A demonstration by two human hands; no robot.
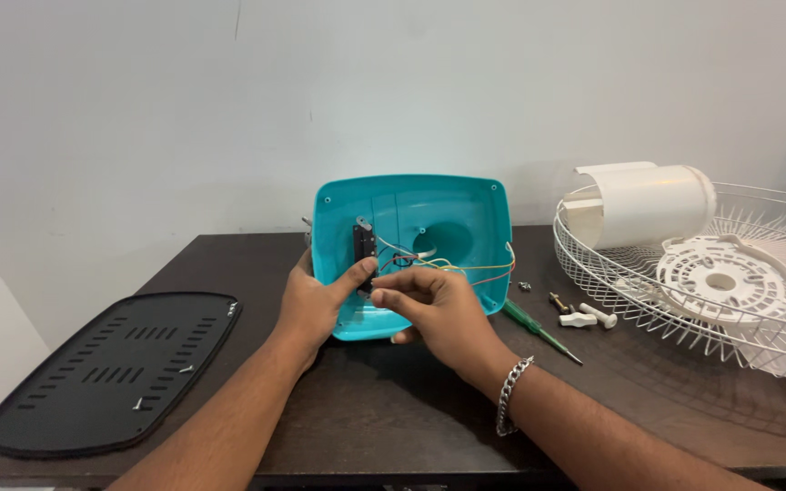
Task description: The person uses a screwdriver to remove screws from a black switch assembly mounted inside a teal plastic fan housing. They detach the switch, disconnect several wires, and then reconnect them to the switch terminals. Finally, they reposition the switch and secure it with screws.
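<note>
Gripping the teal plastic housing [429,227] at frame centre, the left hand [316,305] wraps its edge, thumb against a black switch block [364,247]. The right hand [434,305] pinches closed, apparently on the coloured wires [452,266]. A green screwdriver [539,329] lies just right; a black vented panel [111,368] sits lower left.

Cover plate [111,368] left of housing [411,245]

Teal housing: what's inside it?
Inside the teal housing: a black switch block and coloured wires. The left hand and right hand cover the lower interior.
</note>
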